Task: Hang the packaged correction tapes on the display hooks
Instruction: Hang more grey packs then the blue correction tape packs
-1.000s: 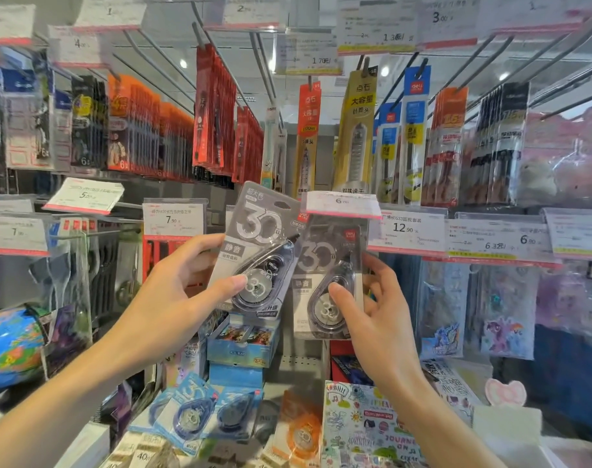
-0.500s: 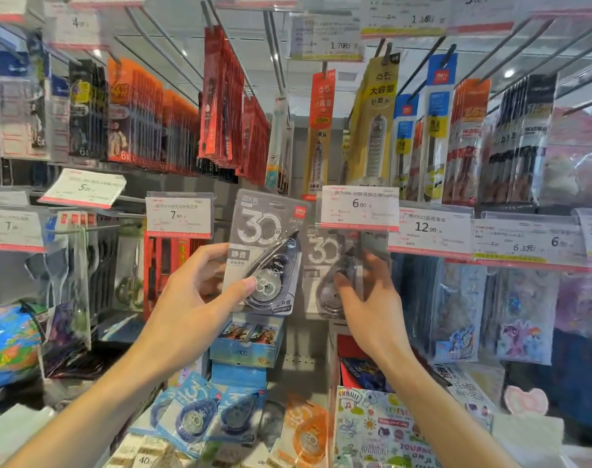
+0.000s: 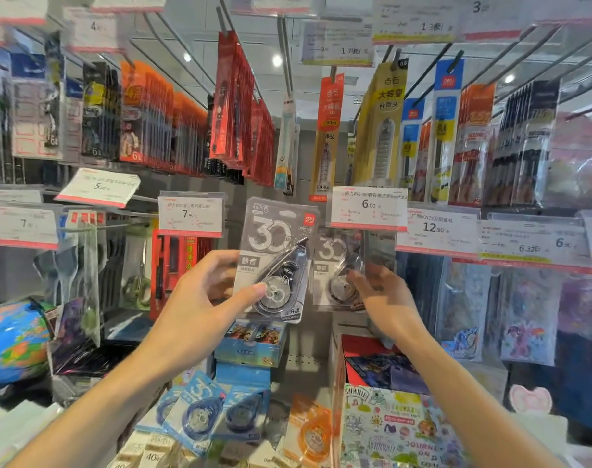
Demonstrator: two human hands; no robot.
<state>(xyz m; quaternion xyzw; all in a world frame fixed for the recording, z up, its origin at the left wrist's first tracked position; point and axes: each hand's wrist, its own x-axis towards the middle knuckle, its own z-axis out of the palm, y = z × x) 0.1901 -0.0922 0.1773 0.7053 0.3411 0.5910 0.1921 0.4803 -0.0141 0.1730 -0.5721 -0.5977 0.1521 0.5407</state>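
Grey blister card in the left hand (image 3: 200, 298): a packaged correction tape (image 3: 277, 261) printed with a large "30", a red Deli logo at its top corner and a dark label reading "静音". The thumb presses on the clear bubble over the round tape wheel while the fingers curl behind the card, holding it upright and tilted slightly right, in front of the shelving. Just to its right, the right hand (image 3: 385, 295) reaches up to a second, matching grey pack (image 3: 336, 271); the picture is blurred here, so the fingertips appear to touch its right edge, but whether they pinch it cannot be told. That second pack hangs directly under a white price tag (image 3: 367, 207) reading "6.00"; its top is hidden behind the tag. Neighbouring tags read "7.90" (image 3: 190, 214) to the left and "12.90" (image 3: 436, 228) to the right. Below the hands, about three blue correction tape packs (image 3: 200, 410) marked "30" and one orange pack (image 3: 313, 434) lie in a tray. Above, rows of red and orange pen packs (image 3: 240, 106) hang on long metal hooks, beside a yellow pack (image 3: 385, 123) marked "大容量". A globe (image 3: 12, 342) sits at far left.
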